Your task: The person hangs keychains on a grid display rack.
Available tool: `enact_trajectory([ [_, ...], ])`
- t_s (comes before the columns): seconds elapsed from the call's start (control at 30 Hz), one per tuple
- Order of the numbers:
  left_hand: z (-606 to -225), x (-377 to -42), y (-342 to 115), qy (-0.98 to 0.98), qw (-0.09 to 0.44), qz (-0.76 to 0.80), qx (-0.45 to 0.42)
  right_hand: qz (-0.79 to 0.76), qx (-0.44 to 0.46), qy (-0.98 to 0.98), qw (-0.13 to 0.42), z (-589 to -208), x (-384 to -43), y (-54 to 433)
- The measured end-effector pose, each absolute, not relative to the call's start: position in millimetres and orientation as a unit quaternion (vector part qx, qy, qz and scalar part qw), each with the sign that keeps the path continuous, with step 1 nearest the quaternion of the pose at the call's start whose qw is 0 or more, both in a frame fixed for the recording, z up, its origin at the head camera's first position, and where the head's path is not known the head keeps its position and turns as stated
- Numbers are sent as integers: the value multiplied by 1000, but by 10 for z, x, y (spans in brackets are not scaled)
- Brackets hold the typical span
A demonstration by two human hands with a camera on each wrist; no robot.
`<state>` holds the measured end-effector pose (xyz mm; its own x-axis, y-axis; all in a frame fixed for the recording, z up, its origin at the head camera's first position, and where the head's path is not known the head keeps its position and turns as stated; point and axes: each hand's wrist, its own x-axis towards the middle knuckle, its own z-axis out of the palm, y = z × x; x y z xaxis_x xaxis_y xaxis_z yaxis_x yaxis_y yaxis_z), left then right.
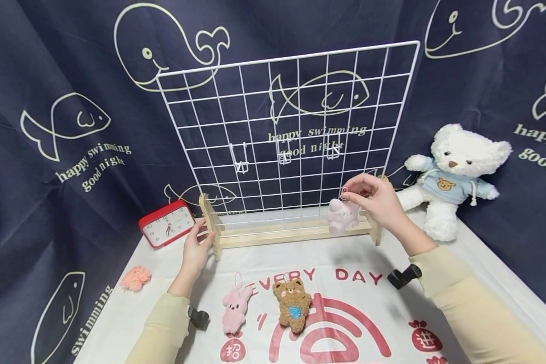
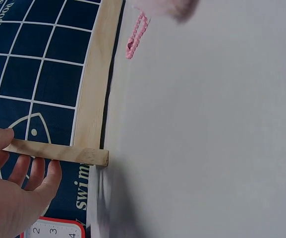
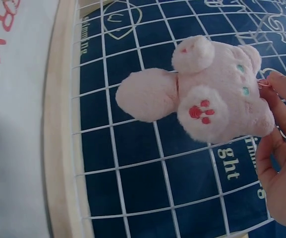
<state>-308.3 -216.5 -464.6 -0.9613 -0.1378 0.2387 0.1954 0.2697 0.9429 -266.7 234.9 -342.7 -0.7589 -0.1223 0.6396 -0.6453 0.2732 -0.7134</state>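
Observation:
My right hand pinches the small ring at the head of a pale pink plush keychain. The plush hangs in front of the right part of a white wire grid rack; in the right wrist view its paw pads and tail show. With thumb on one side and fingers on the other, my left hand holds the left wooden upright of the rack's stand. Three white hooks, among them the left hook, the middle hook and the right hook, hang on the grid.
A pink bunny keychain and a brown bear keychain lie on the printed white cloth. At the left are a red clock and a coral-coloured fluffy item. A white teddy bear sits at the right.

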Motion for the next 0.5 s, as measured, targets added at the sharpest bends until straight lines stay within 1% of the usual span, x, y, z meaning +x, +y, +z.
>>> enact_trajectory([
  [0.33,-4608,-3063,-2153,-782,138,-608,-16,541,261,-753,268,-3185,-2673,2321],
  [0.5,-4617,-3068,-2153,-784,139,-604,-17,535,262,-756,272,-2972,-2545,2234],
])
